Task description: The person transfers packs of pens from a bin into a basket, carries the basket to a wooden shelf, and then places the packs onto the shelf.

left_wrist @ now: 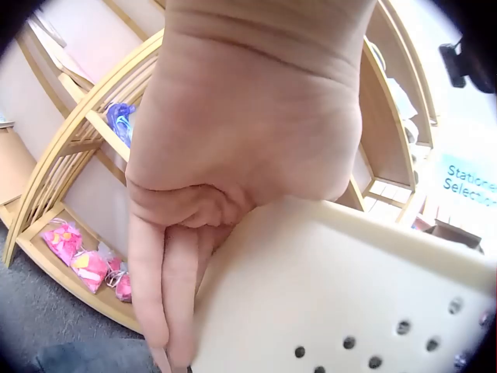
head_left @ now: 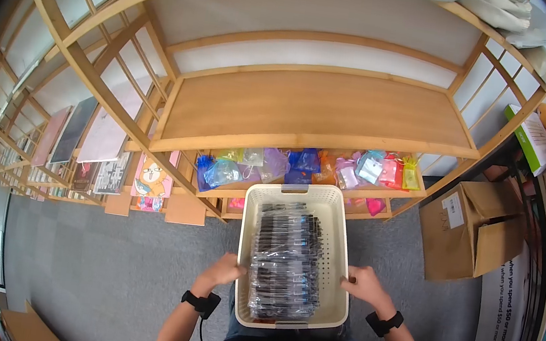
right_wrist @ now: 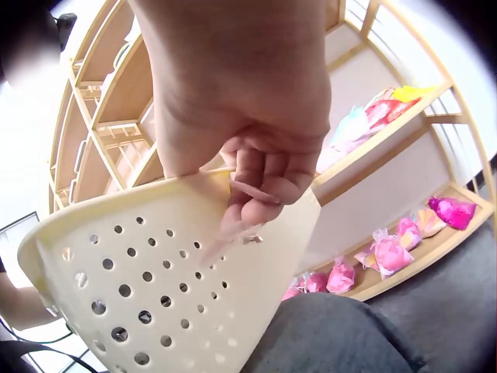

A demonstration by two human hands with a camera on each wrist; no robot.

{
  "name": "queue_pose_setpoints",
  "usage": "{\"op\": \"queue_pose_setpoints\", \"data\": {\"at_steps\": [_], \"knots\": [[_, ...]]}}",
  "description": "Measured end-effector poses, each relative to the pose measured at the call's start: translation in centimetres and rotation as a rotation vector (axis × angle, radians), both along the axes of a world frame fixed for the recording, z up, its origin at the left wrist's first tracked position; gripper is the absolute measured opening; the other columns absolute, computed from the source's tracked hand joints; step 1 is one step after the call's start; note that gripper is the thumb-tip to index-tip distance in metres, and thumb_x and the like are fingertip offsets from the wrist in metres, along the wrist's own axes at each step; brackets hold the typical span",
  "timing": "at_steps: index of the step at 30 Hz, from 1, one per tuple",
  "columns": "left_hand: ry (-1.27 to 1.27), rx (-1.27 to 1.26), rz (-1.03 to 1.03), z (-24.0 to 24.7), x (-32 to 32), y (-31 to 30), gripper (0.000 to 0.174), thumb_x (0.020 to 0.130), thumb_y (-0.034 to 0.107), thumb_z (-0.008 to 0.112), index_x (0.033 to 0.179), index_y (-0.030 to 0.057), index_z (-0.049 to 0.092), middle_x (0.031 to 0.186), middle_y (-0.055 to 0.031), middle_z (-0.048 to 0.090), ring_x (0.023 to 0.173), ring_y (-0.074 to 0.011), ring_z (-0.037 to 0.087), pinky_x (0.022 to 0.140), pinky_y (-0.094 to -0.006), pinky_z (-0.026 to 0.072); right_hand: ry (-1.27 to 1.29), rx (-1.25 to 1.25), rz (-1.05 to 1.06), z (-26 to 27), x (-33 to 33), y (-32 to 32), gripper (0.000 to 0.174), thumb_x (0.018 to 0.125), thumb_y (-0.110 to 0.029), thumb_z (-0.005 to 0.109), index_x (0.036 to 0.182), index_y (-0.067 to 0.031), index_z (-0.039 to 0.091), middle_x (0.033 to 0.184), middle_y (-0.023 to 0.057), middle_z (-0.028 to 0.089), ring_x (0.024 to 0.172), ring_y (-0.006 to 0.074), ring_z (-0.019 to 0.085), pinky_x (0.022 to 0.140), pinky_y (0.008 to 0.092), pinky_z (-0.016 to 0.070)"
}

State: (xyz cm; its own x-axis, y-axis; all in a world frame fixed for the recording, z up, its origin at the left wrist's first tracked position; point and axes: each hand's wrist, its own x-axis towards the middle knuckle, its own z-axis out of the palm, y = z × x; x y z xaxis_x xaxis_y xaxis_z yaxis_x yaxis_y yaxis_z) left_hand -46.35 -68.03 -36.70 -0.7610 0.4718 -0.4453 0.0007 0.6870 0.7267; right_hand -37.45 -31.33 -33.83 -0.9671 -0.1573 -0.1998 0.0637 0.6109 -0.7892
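A cream plastic basket [head_left: 337, 262] with punched holes is held in front of the body. Packs of dark pens [head_left: 285, 262] in clear plastic wrap fill most of it. My left hand [head_left: 224, 271] grips the basket's left side. In the left wrist view, that hand [left_wrist: 241, 132] has its fingers down along the outer wall. On the opposite side, my right hand [head_left: 367, 284] holds the right rim. The right wrist view shows the fingers of that hand [right_wrist: 241, 101] curled under the rim, outside the holed wall [right_wrist: 155, 272].
Ahead stands a wooden shelf unit [head_left: 322, 108], its lower shelf carrying colourful small pouches [head_left: 301, 164]. Pink pouches [right_wrist: 388, 252] lie on the bottom tier. An opened cardboard box [head_left: 472, 228] is on the floor at right. Books [head_left: 110, 177] line the shelves at left.
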Motion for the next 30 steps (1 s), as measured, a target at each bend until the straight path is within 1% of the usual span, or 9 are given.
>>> {"op": "queue_pose_setpoints", "data": {"at_steps": [3,8,19,22,24,25,27,28,30], "knots": [[-0.005,-0.031,0.000,1.2,-0.2,0.6,0.034,0.074,0.020,0.053,0.097,-0.0020,0.064,0.093,-0.0293,0.062,0.088,-0.0427,0.061,0.078,-0.0441,0.0478,0.116,0.060,0.042,-0.3,-0.3,0.2,0.021,0.075,-0.017,0.060,0.087,-0.0003,0.065,0.061,0.0178,0.060,0.052,0.0294,0.062,0.053,0.0351,0.0492],[-0.028,-0.070,-0.004,0.3,0.1,0.1,0.034,0.075,0.022,0.051,0.095,-0.0026,0.063,0.090,-0.0294,0.062,0.086,-0.0433,0.061,0.076,-0.0453,0.0475,0.165,0.101,0.025,-1.9,0.0,-0.4,0.021,0.075,-0.020,0.060,0.076,0.0011,0.061,0.060,0.0179,0.059,0.053,0.0330,0.060,0.054,0.0386,0.0493],[-0.063,-0.175,-0.033,-0.7,0.2,-0.2,0.041,0.078,0.027,0.049,0.104,-0.0025,0.061,0.091,-0.0271,0.064,0.089,-0.0391,0.062,0.079,-0.0426,0.0477,0.161,0.196,0.043,-1.3,0.1,-0.7,0.023,0.076,-0.021,0.059,0.076,0.0012,0.060,0.062,0.0182,0.061,0.057,0.0360,0.062,0.058,0.0426,0.0505],[0.021,-0.083,0.021,0.3,0.3,0.2,0.046,0.080,0.027,0.051,0.117,-0.0013,0.056,0.106,-0.0263,0.062,0.095,-0.0418,0.060,0.085,-0.0418,0.0472,0.149,0.231,0.045,-1.2,0.0,-0.7,0.023,0.076,-0.021,0.059,0.076,0.0016,0.060,0.063,0.0186,0.062,0.058,0.0364,0.062,0.059,0.0434,0.0506],[0.396,-0.039,0.222,2.1,0.2,1.0,0.058,0.078,0.020,0.058,0.130,-0.0006,0.045,0.125,-0.0267,0.050,0.111,-0.0445,0.051,0.095,-0.0436,0.0425,0.145,0.267,0.063,-1.1,0.0,-0.7,0.023,0.076,-0.021,0.059,0.076,0.0016,0.060,0.064,0.0188,0.062,0.059,0.0366,0.062,0.059,0.0439,0.0507],[0.398,-0.039,0.225,2.9,-0.3,1.3,0.058,0.078,0.020,0.058,0.130,-0.0006,0.045,0.125,-0.0267,0.050,0.111,-0.0445,0.051,0.095,-0.0436,0.0425,0.145,0.279,0.063,-1.1,-0.2,-0.7,0.024,0.077,-0.021,0.058,0.080,0.0025,0.058,0.064,0.0198,0.062,0.060,0.0375,0.062,0.059,0.0448,0.0508],[0.688,0.017,0.110,4.3,-1.4,1.8,0.065,0.076,0.019,0.062,0.134,-0.0014,0.039,0.135,-0.0261,0.039,0.125,-0.0434,0.039,0.103,-0.0460,0.0357,0.147,0.290,0.060,-1.3,-0.6,-0.8,0.025,0.078,-0.021,0.058,0.083,0.0034,0.056,0.064,0.0207,0.062,0.061,0.0384,0.062,0.059,0.0457,0.0509],[0.687,0.018,0.109,4.8,-1.6,2.3,0.065,0.076,0.019,0.062,0.134,-0.0014,0.039,0.135,-0.0261,0.039,0.125,-0.0434,0.039,0.103,-0.0460,0.0357,0.124,0.334,0.046,-1.8,-0.9,-1.0,0.027,0.079,-0.021,0.057,0.087,0.0040,0.053,0.065,0.0218,0.062,0.062,0.0391,0.062,0.060,0.0465,0.0510],[0.726,-0.058,-0.285,5.6,-1.5,3.5,0.072,0.074,0.012,0.063,0.140,0.0027,0.034,0.147,-0.0243,0.025,0.136,-0.0384,0.025,0.111,-0.0461,0.0257,0.097,0.379,0.029,-1.8,-1.1,-1.2,0.029,0.080,-0.022,0.056,0.090,0.0045,0.050,0.066,0.0230,0.062,0.064,0.0399,0.063,0.060,0.0473,0.0511]]}}
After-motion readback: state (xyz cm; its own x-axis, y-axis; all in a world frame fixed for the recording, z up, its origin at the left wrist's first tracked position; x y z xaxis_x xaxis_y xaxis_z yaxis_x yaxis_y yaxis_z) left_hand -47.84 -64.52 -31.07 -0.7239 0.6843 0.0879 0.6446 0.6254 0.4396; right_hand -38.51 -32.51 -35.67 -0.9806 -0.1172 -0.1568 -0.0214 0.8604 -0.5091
